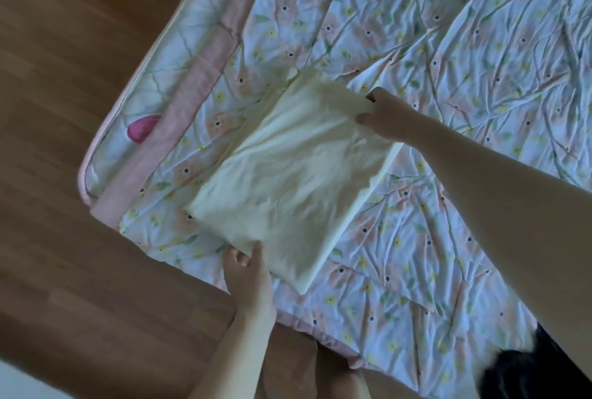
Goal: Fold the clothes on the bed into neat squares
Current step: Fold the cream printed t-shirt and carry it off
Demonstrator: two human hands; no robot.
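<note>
The pale yellow garment (288,171) lies folded flat between the two hands, a rectangle more than a square. Its long axis runs diagonally, from the near corner beside the left hand (248,276) up to the far corner past the right hand (386,116). The left hand pinches the near edge with thumb on top. The right hand grips the opposite far edge. Under both hands is a wrinkled floral bedcover (448,46) with a pink border (198,84). To the left of the left hand is a wooden floor (80,78).
</note>
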